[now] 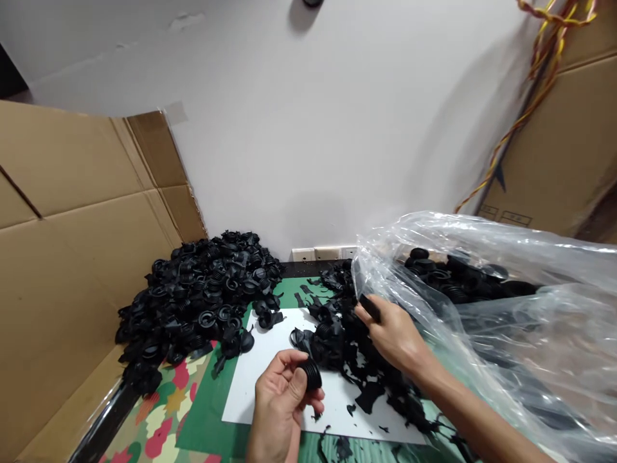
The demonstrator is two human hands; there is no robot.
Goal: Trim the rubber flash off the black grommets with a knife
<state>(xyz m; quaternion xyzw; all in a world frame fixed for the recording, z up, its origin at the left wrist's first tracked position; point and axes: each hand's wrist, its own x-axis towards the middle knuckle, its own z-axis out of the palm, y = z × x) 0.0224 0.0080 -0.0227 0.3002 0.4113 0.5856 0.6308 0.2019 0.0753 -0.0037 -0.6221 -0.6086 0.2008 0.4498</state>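
Note:
Above the white sheet (pixel 243 386), my left hand (pixel 282 402) is closed on a black ribbed rubber bellows (pixel 311 374), held between thumb and fingers. My right hand (pixel 393 331) is closed too, a black flat piece of rubber (pixel 370 308) sticking out of its fingers. Whether that piece is a scrap or part of something larger cannot be made out. It is beside the edge of the clear plastic bag (pixel 463 225), over a heap of black rubber scraps (pixel 354 334). More black rubber parts (pixel 322 341) lie between the two hands.
A big pile of black rubber parts (pixel 197 289) leans against the cardboard (pixel 81 270) at left. Round black parts (pixel 448 273) sit inside the bag. Wall sockets (pixel 321 254) are at the back. Twisted wires (pixel 525 116) hang at right. A green mat (pixel 207 411) lies under the sheet.

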